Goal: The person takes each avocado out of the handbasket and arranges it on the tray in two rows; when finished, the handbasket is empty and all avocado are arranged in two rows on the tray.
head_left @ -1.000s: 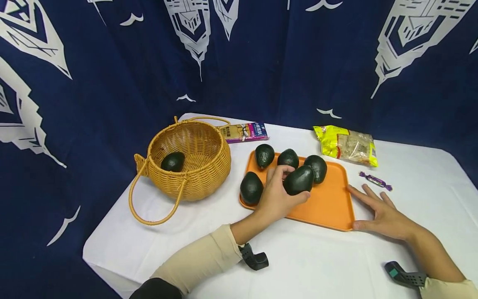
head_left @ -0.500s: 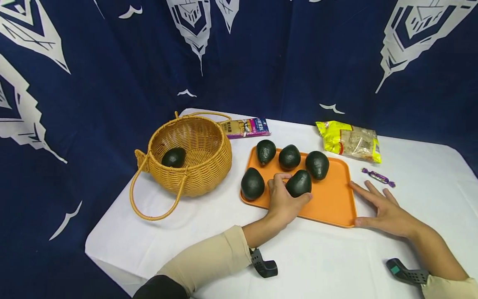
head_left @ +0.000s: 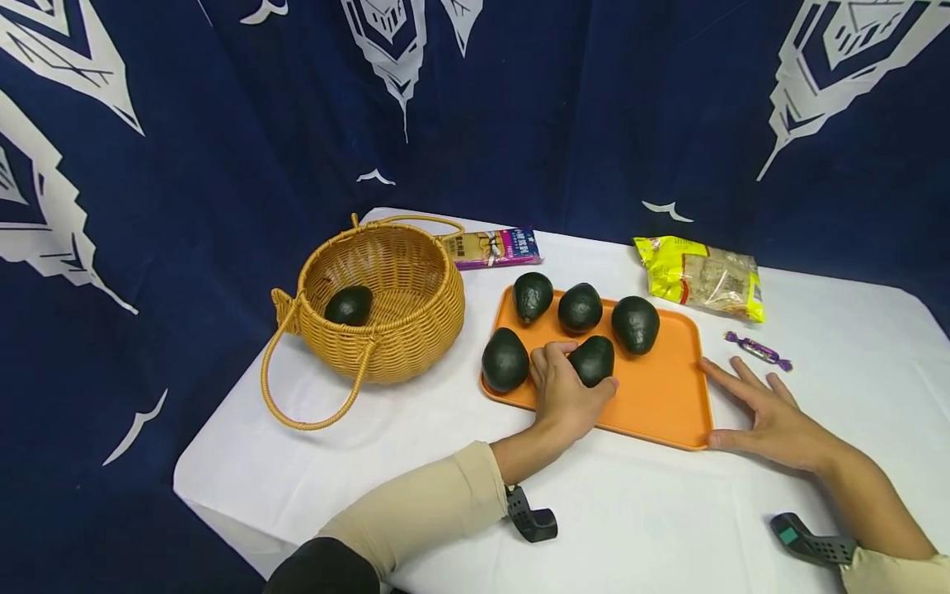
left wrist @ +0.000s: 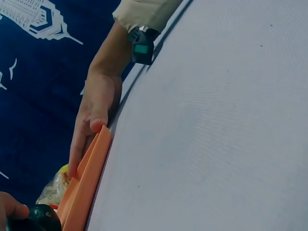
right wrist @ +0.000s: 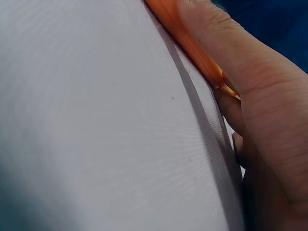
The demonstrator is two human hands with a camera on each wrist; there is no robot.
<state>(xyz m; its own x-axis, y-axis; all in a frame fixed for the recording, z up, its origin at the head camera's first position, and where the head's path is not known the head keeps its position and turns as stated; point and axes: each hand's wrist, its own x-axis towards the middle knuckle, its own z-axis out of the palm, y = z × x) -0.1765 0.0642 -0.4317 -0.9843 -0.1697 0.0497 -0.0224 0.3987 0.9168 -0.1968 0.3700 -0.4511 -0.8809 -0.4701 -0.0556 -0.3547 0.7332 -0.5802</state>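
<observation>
My left hand [head_left: 566,396] curls round a dark green avocado [head_left: 593,360], thumb on its near side and fingers on its left, low over the front middle of an orange tray [head_left: 656,408]. Just left of that hand lies another avocado [head_left: 505,360], and several more, such as the far-right one [head_left: 635,325], line the tray's back. With fingers spread, my right hand [head_left: 779,425] touches the tray's right edge, thumb at the front corner. In the left wrist view the held avocado [left wrist: 45,217] shows only partly, at the bottom left.
To the left stands a wicker basket [head_left: 401,351] with one avocado [head_left: 350,306] inside, its handle folded down toward the front. Behind are a purple-and-gold packet [head_left: 493,248] and a yellow clear-fronted bag [head_left: 701,277]. A purple wrapped candy [head_left: 759,351] lies beyond my right hand.
My left hand has lowered the avocado toward the tray, away from the back row it overlapped. The right hand keeps its place at the tray's edge. The head view has shifted slightly.
</observation>
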